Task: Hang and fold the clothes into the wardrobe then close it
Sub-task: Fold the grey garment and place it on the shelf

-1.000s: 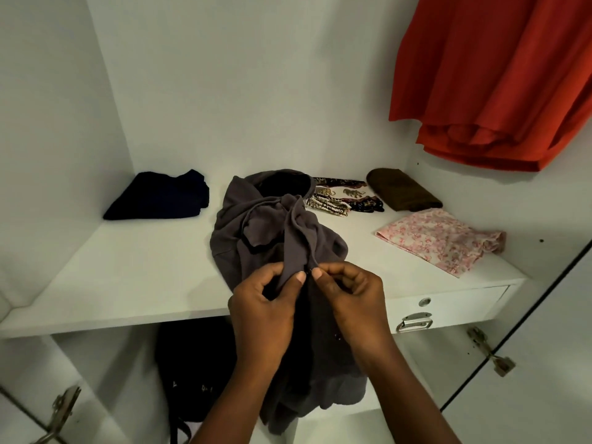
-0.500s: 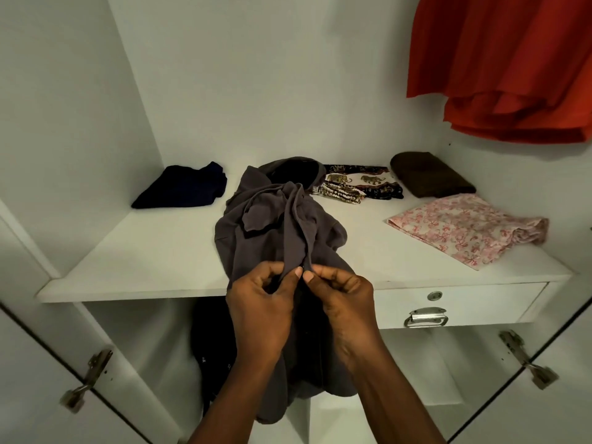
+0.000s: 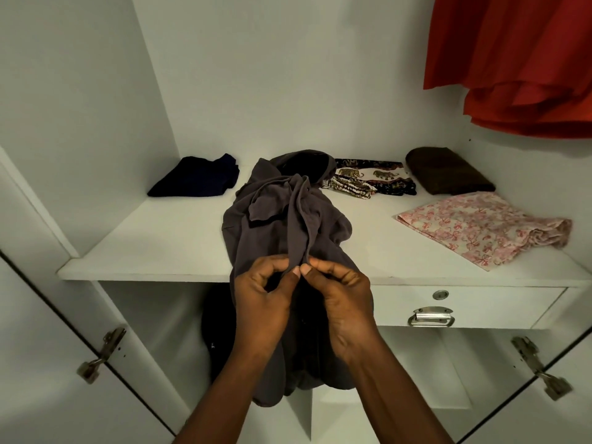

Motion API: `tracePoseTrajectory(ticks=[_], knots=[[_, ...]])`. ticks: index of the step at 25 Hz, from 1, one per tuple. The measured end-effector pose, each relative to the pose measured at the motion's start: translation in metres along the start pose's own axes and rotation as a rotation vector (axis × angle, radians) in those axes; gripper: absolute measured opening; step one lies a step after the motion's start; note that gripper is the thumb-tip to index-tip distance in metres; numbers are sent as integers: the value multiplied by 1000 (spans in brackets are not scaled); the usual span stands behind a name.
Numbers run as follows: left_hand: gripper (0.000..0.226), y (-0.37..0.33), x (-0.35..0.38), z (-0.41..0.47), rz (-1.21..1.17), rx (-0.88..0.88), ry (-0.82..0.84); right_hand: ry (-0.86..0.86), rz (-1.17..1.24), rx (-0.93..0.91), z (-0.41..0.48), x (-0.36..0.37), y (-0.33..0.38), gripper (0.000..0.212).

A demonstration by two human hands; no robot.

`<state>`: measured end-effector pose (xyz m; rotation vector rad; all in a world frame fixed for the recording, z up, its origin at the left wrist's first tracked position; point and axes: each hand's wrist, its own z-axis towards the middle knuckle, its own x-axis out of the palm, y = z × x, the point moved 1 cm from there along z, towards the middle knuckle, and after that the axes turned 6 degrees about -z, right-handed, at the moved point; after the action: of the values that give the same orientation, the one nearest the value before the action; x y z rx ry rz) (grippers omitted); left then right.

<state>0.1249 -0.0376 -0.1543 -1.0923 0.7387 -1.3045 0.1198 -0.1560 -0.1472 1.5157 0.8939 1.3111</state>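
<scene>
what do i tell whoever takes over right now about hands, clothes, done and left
Left hand and right hand: both pinch one fold of the grey garment, close together.
Grey garment: bunched on the shelf, lower part hanging over its front edge.
Done: red garment hung; navy cloth, elephant-print cloth, brown cloth, pink floral cloth folded on the shelf.
Left: fold the grey garment, place it, close the wardrobe doors.
</scene>
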Motion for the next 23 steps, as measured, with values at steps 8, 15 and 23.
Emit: tracePoseTrajectory(ticks=[8, 15, 23], knots=[[17, 14, -30, -16, 215, -33, 85, -107, -362, -213, 0, -11, -7, 12], [15, 23, -58, -32, 137, -121, 32, 66, -848, -130, -25, -37, -39, 14], [28, 24, -69, -38, 28, -373, 16, -46, -694, -19, -61, -21, -55, 36]])
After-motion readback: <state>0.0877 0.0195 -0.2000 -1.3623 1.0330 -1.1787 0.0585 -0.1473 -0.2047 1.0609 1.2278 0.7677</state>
